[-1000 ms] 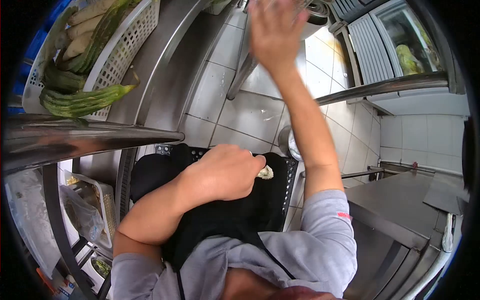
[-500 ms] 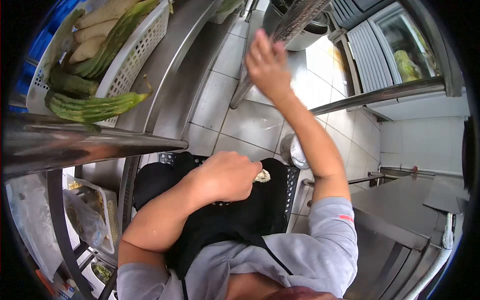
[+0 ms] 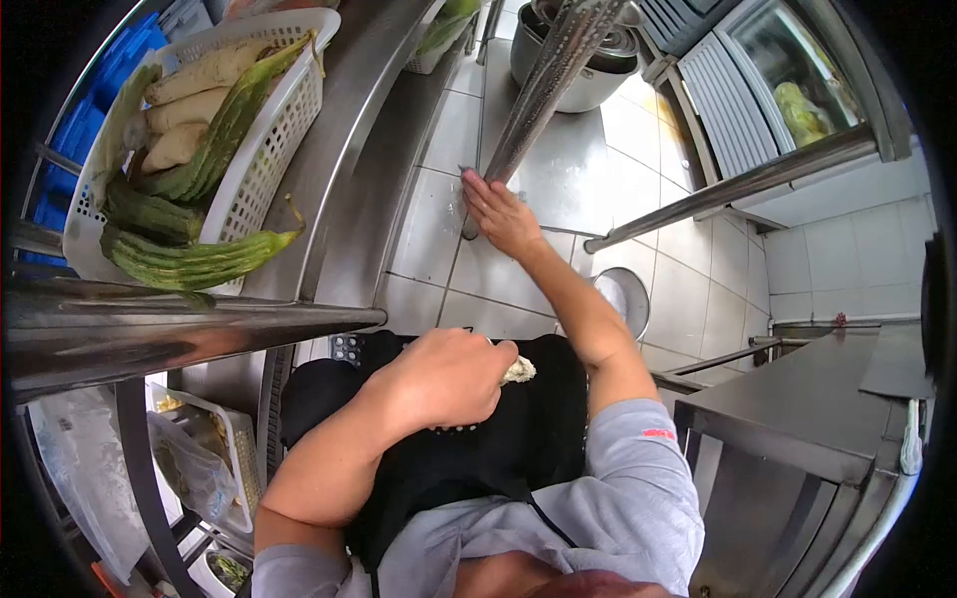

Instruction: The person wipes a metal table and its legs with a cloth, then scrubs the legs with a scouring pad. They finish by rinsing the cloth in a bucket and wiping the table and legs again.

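Observation:
My left hand point(image 3: 444, 379) is closed in a fist above my dark-clad lap, gripping a crumpled whitish wad point(image 3: 520, 371). Only the end of the wad pokes out past the thumb side; the rest is hidden in the fist. Stretched forward, my right hand point(image 3: 506, 217) has its fingers extended and lies across the lower part of a speckled metal post point(image 3: 553, 90). A small dark bit shows by its fingertips.
On a steel shelf point(image 3: 344, 130) at left, a white basket point(image 3: 274, 135) holds ridged green gourds point(image 3: 189, 254) and pale roots point(image 3: 204, 80). A metal bucket point(image 3: 638, 289) and a large pot point(image 3: 588, 90) stand ahead. A steel counter point(image 3: 797, 399) is at right, a horizontal bar point(image 3: 738, 184) beyond.
My right hand has moved down along the post and slightly left, closer to me. My left fist still grips the whitish wad. The view has shifted a little.

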Available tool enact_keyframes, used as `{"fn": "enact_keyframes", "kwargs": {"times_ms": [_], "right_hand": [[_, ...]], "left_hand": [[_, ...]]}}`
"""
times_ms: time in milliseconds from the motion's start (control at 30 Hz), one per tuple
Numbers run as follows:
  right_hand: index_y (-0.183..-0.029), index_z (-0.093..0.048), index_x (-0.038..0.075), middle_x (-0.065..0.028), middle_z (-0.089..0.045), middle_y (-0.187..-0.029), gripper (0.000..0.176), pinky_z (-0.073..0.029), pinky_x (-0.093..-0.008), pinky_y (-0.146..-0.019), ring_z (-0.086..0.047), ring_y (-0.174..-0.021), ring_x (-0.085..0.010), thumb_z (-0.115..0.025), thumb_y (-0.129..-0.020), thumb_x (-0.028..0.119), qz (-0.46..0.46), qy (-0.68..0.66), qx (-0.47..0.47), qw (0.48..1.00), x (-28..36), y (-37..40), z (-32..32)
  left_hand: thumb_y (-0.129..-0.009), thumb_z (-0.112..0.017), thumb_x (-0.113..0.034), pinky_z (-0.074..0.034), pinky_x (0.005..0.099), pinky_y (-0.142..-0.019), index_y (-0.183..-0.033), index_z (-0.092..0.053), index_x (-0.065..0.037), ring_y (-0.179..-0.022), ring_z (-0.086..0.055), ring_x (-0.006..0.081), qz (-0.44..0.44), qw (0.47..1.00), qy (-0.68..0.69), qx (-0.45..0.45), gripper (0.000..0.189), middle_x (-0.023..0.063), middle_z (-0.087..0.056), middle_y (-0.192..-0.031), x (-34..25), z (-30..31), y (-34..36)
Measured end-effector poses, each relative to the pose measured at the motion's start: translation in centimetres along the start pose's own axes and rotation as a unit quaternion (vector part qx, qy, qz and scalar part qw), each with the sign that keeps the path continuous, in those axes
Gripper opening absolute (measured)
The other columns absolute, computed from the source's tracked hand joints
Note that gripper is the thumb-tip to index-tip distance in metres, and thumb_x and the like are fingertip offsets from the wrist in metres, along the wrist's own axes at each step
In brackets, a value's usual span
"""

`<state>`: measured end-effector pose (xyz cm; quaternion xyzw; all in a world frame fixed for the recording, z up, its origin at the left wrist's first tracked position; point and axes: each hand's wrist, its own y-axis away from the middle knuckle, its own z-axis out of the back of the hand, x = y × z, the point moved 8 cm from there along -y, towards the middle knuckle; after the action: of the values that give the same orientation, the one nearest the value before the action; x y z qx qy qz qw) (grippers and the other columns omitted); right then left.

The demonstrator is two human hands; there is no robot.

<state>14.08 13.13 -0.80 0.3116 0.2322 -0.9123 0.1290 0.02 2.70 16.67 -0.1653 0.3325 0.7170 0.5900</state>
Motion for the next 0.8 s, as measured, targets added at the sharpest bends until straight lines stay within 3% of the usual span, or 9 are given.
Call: {"fn": "enact_keyframes", "kwargs": {"times_ms": [100,167,233,333,433,500,600,700,800], "right_hand": [[-0.128,-0.059,0.013,-0.0008,-0.044,-0.148,0.046,-0.015,-0.0496,-0.116,-0.026,-0.145,-0.0173,-0.052,-0.085,0.026,-0.031,0.040,-0.070,0.996,-6.0,-2.8,6.0],[-0.128,-0.059,0.014,0.0000,-0.047,-0.145,0.045,-0.021,-0.0514,-0.114,-0.027,-0.144,-0.0201,-0.055,-0.085,0.027,-0.092,0.045,-0.185,0.977,-11.2,-5.6,11.0],[-0.128,-0.059,0.012,-0.0044,-0.045,-0.146,0.045,-0.027,-0.0505,-0.111,-0.030,-0.143,-0.0277,-0.060,-0.085,0.024,-0.133,0.016,-0.247,0.960,-15.8,-8.3,16.4],[-0.138,-0.049,0.002,-0.0212,-0.034,-0.151,0.056,-0.018,-0.0550,-0.115,-0.020,-0.143,-0.0466,-0.061,-0.085,0.012,-0.210,-0.036,-0.272,0.938,-19.9,-10.9,21.7],[-0.133,-0.051,0.002,-0.0174,-0.037,-0.149,0.050,-0.031,-0.0503,-0.109,-0.032,-0.138,-0.0383,-0.061,-0.089,0.022,-0.284,-0.151,-0.373,0.870,-18.6,-9.2,16.7],[-0.141,-0.024,-0.016,-0.0433,-0.022,-0.144,0.070,-0.022,-0.0585,-0.111,-0.023,-0.134,-0.0585,-0.055,-0.094,0.027,-0.342,-0.234,-0.446,0.793,-14.8,-6.7,11.8],[-0.138,-0.019,-0.020,-0.0430,-0.026,-0.140,0.073,-0.026,-0.0528,-0.110,-0.032,-0.128,-0.0569,-0.055,-0.095,0.027,-0.511,-0.375,-0.312,0.707,-7.8,-2.4,3.6],[-0.139,-0.021,-0.017,-0.0387,-0.034,-0.135,0.070,-0.032,-0.0495,-0.106,-0.040,-0.121,-0.0531,-0.057,-0.094,0.024,-0.497,-0.340,-0.330,0.727,-10.6,-3.5,6.3],[-0.138,-0.021,-0.016,-0.0350,-0.042,-0.122,0.071,-0.042,-0.0492,-0.091,-0.048,-0.106,-0.0499,-0.058,-0.094,0.025,-0.427,-0.310,-0.408,0.745,-18.7,-7.7,15.7]], "left_hand": [[-0.076,-0.055,-0.010,-0.050,0.0528,-0.071,-0.092,-0.059,0.002,-0.077,-0.063,0.0432,-0.011,1.000,-0.007,0.000,0.020,0.0239,-0.064,-0.074,-0.1,0.1,-0.2],[-0.076,-0.055,-0.010,-0.050,0.0529,-0.071,-0.093,-0.058,0.002,-0.076,-0.063,0.0433,-0.010,1.000,-0.010,0.005,0.021,0.0239,-0.064,-0.073,-0.4,0.2,-0.2],[-0.076,-0.055,-0.009,-0.050,0.0529,-0.070,-0.092,-0.057,0.003,-0.076,-0.063,0.0434,-0.020,1.000,-0.006,-0.009,0.021,0.0239,-0.063,-0.073,-0.9,0.6,-0.2],[-0.075,-0.055,-0.008,-0.049,0.0529,-0.070,-0.091,-0.057,0.004,-0.075,-0.062,0.0436,-0.022,1.000,0.005,-0.015,0.020,0.0244,-0.062,-0.072,-1.6,1.4,0.1],[-0.074,-0.055,-0.007,-0.049,0.0532,-0.070,-0.091,-0.056,0.004,-0.075,-0.062,0.0441,-0.014,1.000,0.018,-0.019,0.020,0.0249,-0.062,-0.071,-1.6,1.8,0.8],[-0.074,-0.055,-0.007,-0.049,0.0534,-0.070,-0.090,-0.056,0.004,-0.075,-0.062,0.0444,-0.009,1.000,0.010,-0.023,0.020,0.0251,-0.062,-0.071,-1.4,2.3,1.0],[-0.074,-0.055,-0.008,-0.049,0.0535,-0.071,-0.091,-0.056,0.004,-0.076,-0.061,0.0449,-0.002,1.000,-0.010,-0.024,0.020,0.0253,-0.062,-0.072,-0.7,2.2,0.7],[-0.074,-0.056,-0.008,-0.049,0.0536,-0.072,-0.091,-0.057,0.003,-0.077,-0.061,0.0451,-0.004,0.999,-0.019,-0.040,0.020,0.0255,-0.063,-0.074,-0.4,2.2,0.4],[-0.075,-0.056,-0.009,-0.049,0.0539,-0.073,-0.092,-0.058,0.002,-0.078,-0.062,0.0451,-0.007,0.999,-0.024,-0.041,0.020,0.0256,-0.063,-0.075,-0.4,2.4,0.3]]}}
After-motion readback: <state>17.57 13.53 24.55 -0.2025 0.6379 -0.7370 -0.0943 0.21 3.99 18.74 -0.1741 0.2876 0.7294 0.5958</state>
